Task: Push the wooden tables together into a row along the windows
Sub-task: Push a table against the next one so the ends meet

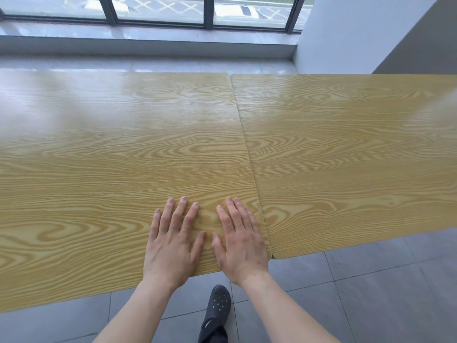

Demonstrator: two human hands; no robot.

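Two wooden tables with yellow grain tops stand side by side before the windows. The left table (111,157) fills the left and middle of the view; the right table (346,157) meets it along a thin seam, edge to edge. My left hand (173,238) lies flat on the left table near its front right corner, fingers straight and spread. My right hand (241,241) lies flat beside it, fingers straight, close to the seam. Neither hand holds anything.
A grey window sill (148,43) and dark-framed windows (158,11) run behind the tables. A white wall (346,33) juts in at the back right. Grey floor tiles (371,293) spread below the front edges, with my dark shoe (218,305) on them.
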